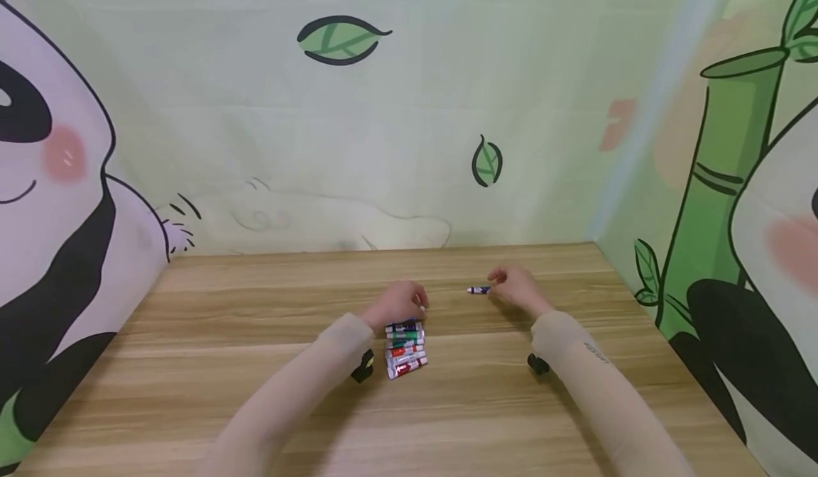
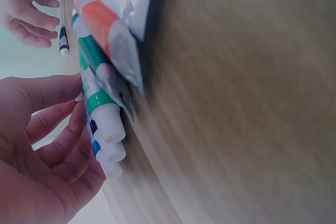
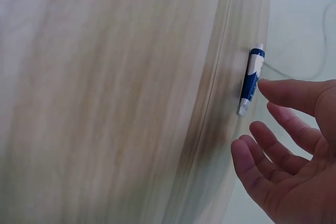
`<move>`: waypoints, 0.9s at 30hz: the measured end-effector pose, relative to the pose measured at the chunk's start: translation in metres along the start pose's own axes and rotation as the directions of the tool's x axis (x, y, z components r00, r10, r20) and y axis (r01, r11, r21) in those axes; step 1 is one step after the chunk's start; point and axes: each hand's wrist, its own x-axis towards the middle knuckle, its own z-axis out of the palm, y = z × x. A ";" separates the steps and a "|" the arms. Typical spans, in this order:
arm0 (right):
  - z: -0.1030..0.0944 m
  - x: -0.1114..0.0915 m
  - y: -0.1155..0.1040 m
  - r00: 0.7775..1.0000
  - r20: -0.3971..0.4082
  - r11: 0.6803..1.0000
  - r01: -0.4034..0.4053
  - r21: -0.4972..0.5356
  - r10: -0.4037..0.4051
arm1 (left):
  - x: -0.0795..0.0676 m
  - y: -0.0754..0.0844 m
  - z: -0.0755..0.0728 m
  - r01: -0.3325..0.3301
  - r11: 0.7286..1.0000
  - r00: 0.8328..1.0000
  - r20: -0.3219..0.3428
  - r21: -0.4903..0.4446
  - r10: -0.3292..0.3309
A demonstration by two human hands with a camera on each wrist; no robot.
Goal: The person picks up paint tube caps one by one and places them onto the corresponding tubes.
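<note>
In the head view my left hand (image 1: pixel 397 302) is at the far end of a row of paint tubes (image 1: pixel 404 351). The left wrist view shows its loosely bent fingers touching the side of the outermost blue paint tubes (image 2: pixel 94 141), beside a green paint tube (image 2: pixel 102 104). To the right, my right hand (image 1: pixel 516 289) is beside a single dark blue paint tube (image 1: pixel 478 290) lying on the table. In the right wrist view the thumb tip reaches this blue tube (image 3: pixel 253 74), while the other fingers are spread and loosely bent.
The tubes lie on a wood-grain table (image 1: pixel 255 306). Red and orange paint tubes (image 1: pixel 407 368) form the near end of the row. A printed cloth wall (image 1: pixel 396 129) with leaves and pandas borders the table's back and sides.
</note>
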 end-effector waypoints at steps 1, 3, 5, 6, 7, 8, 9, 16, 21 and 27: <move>0.001 0.001 0.000 1.000 0.004 1.000 0.003 0.000 -0.003 | 0.001 0.000 0.001 -0.004 1.000 1.000 0.001 0.003 0.004; 0.003 0.002 0.001 1.000 0.011 1.000 0.017 -0.009 -0.017 | 0.001 -0.001 0.001 -0.008 1.000 1.000 0.001 0.003 0.008; 0.006 0.004 0.002 0.999 0.017 0.999 0.030 -0.018 -0.029 | 0.002 -0.001 0.002 -0.012 1.000 1.000 0.001 0.006 0.012; 0.007 0.005 0.002 0.999 0.017 0.999 0.031 -0.020 -0.031 | 0.003 -0.001 0.003 -0.012 1.000 1.000 0.000 0.008 0.012; 0.008 0.005 0.002 0.999 0.018 0.999 0.038 -0.025 -0.037 | 0.003 -0.001 0.003 -0.009 1.000 1.000 0.001 0.010 0.009; 0.009 0.006 0.002 0.999 0.017 0.999 0.043 -0.032 -0.042 | 0.003 -0.001 0.003 -0.007 1.000 1.000 0.001 0.006 0.007; 0.010 0.006 0.002 0.999 0.017 0.998 0.050 -0.040 -0.049 | 0.003 -0.001 0.003 -0.005 1.000 1.000 0.001 0.006 0.005; 0.011 0.007 -0.003 0.999 0.030 0.998 0.043 -0.051 -0.042 | 0.003 0.000 0.003 0.000 1.000 1.000 -0.001 -0.006 0.000; 0.011 0.007 -0.006 0.999 0.035 0.997 0.043 -0.067 -0.041 | 0.003 0.001 0.004 0.012 1.000 1.000 -0.003 -0.004 -0.012; 0.013 0.005 -0.008 0.998 0.040 0.995 0.059 -0.077 -0.056 | 0.002 0.002 0.004 0.025 0.999 1.000 0.004 -0.024 -0.025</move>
